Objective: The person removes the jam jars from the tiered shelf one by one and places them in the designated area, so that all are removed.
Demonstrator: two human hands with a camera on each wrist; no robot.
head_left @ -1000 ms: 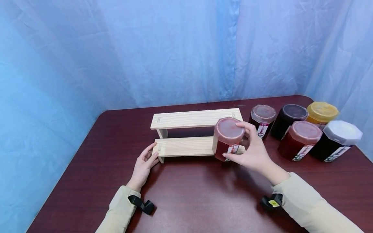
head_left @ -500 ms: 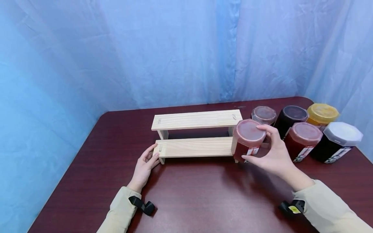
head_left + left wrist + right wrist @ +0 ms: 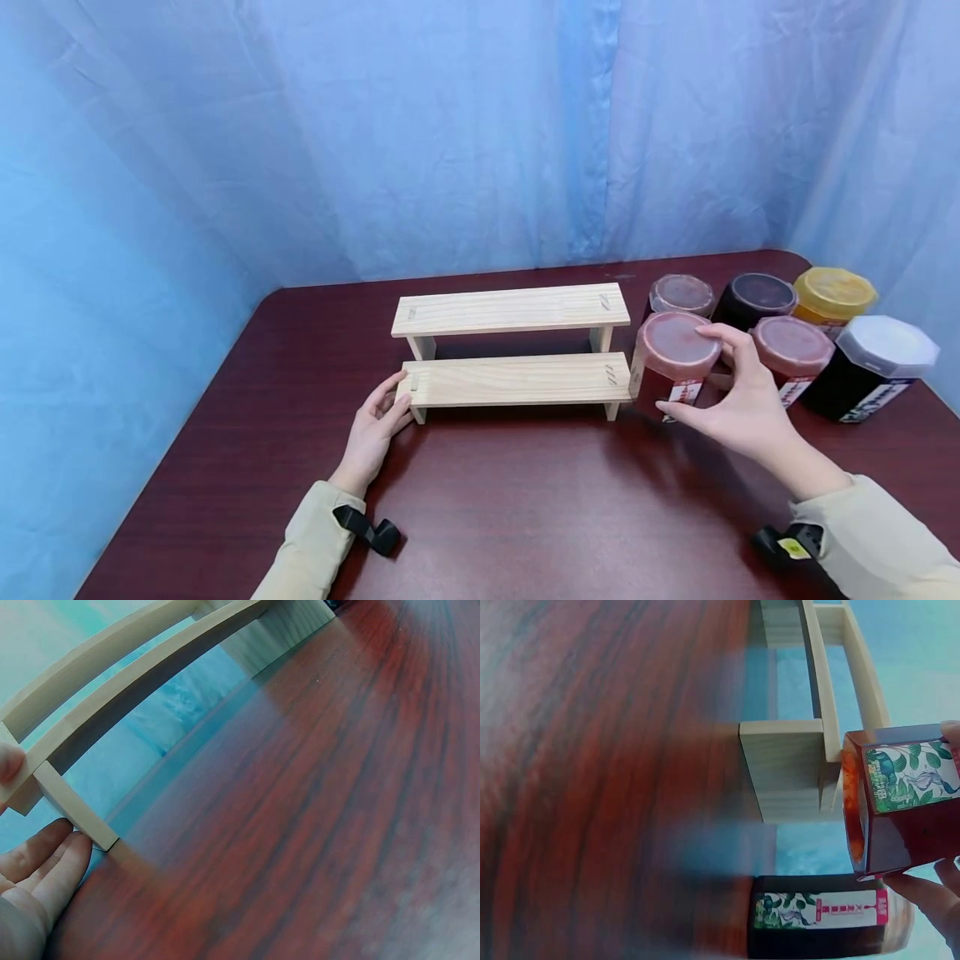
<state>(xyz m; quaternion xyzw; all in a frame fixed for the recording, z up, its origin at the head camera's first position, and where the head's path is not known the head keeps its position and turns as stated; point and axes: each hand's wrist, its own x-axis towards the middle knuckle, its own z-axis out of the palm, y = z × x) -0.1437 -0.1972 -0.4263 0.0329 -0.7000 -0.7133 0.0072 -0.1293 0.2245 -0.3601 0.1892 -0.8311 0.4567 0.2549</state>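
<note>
My right hand (image 3: 738, 400) grips an eight-sided jar (image 3: 681, 354) with red contents and a pinkish lid, thumb in front and fingers behind. In the right wrist view the red jar (image 3: 907, 817) is upright and off the table, beyond the right end of the two-tier wooden rack. That rack (image 3: 517, 379) stands on the table, both shelf boards bare. At the lower board's left end, my left hand (image 3: 375, 425) holds the corner. The left wrist view shows a fingertip (image 3: 9, 761) on the board and other fingers against the leg (image 3: 75, 806).
Several similar jars stand at the right: a dark one (image 3: 753, 300), one with a yellow lid (image 3: 834, 287), one with a white lid (image 3: 885, 346), a red one (image 3: 795, 346) and a purple-labelled one (image 3: 821, 911). Blue curtains (image 3: 450, 133) hang behind the dark red table (image 3: 517, 517).
The right hand has carried the red jar rightward, from in front of the lower shelf's right end to past it. The left hand stays at the rack's left end.
</note>
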